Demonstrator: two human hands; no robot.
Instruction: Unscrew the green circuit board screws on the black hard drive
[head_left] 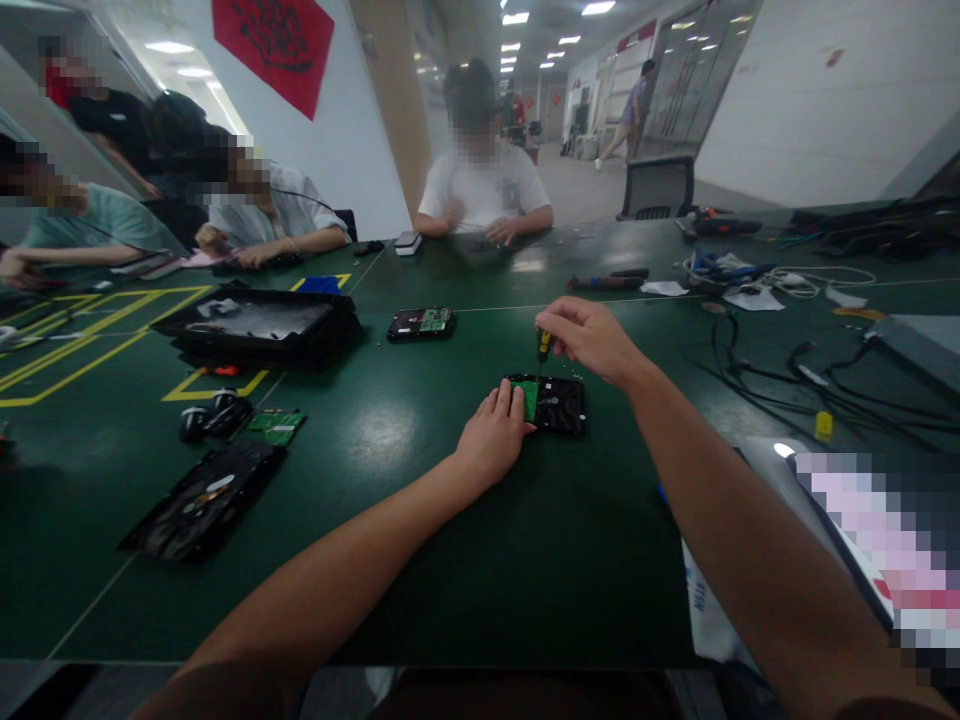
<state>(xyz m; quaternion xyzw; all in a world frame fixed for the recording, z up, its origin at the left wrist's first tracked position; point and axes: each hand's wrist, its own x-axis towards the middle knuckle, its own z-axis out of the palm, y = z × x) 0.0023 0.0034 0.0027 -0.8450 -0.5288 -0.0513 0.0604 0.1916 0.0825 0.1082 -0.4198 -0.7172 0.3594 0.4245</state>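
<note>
A black hard drive (562, 405) with a green circuit board (530, 400) on its upper face lies on the green table in front of me. My left hand (495, 435) grips its left end, fingers over the board and thumb along the near edge. Above the drive, my right hand (589, 335) is closed around the yellow-and-black handle of a screwdriver (544, 345). The screwdriver stands almost upright, its shaft pointing down at the edge of the board; whether the tip sits in a screw is too small to tell. Several tiny screws lie just beyond the drive.
Another hard drive (421, 323) lies beyond my left hand. Left are a black tray (255, 325), a loose circuit board (274, 427) and a black drive casing (202, 500). Cables (750, 365) and a grey metal box (919, 350) stand right. Several people sit across the table.
</note>
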